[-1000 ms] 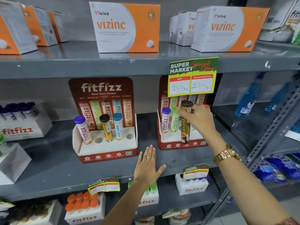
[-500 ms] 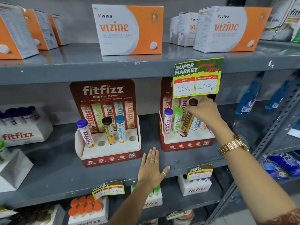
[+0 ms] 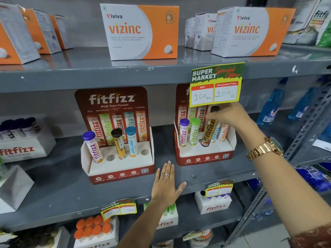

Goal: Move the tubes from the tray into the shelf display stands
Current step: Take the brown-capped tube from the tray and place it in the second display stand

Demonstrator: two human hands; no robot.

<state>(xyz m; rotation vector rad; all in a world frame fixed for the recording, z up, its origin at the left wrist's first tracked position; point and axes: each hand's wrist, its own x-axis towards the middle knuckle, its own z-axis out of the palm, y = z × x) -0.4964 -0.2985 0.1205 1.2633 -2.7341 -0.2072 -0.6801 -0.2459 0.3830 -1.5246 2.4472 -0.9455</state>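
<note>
grey metal shop shelving fills the view, w/ orange-white boxes on the top shelf and a price tag (image 3: 216, 85) clipped to that shelf's front edge. landmark: the right stand (image 3: 204, 156), a red and white fitfizz display on the mid shelf, partly behind the tag. left of it sits a twin left stand (image 3: 118, 167) w/ three tubes and two empty holes. no tray in view.

right hand (image 3: 231, 119) is above the right stand, just under the tag, fingers closed round the top of the gold tube (image 3: 208, 131). the tube's long axis runs near upright, cap end tilted right toward the hand, foot down-left at the stand's middle hole; can't tell if it's seated yet. purple and green tubes stand left of it in the stand, a blue and an orange one to its right, partly hidden.

left hand (image 3: 167, 187) lies flat and open on the shelf, below-left of the right stand, holding nothing.

prob next: straighten the tube and push down along its axis. right hand is the one on it, so it does the job.
</note>
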